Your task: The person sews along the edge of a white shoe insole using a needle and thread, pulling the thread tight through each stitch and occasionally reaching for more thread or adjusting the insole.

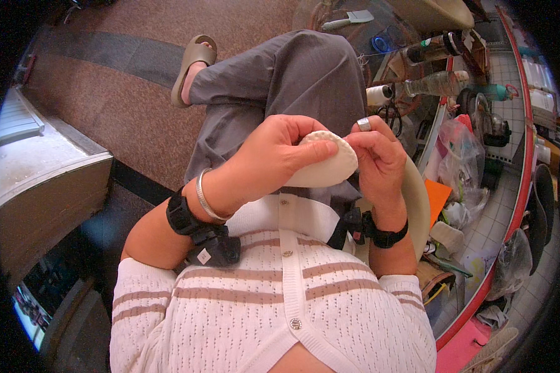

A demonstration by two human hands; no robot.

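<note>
Head view: a white rounded pad [326, 171] is held up over the lap of the grey trousers [317, 78], near the hem of the striped knit cardigan [286, 280]; no surface carries it. The left hand [274, 149] pinches it, thumb lying on the upper face near the far edge, fingers curled around behind. The right hand [379, 158] curls at the pad's right edge, fingertips touching or just beside it; whether thumb and forefinger are closed on anything cannot be told. It looks light, soft and slightly springy, hardly slippery or breakable, though likely to fold if squeezed; a broad pinch close to the rim should keep it flat. Its face is matte and mostly smooth, with small dimples along the far edge.
</note>
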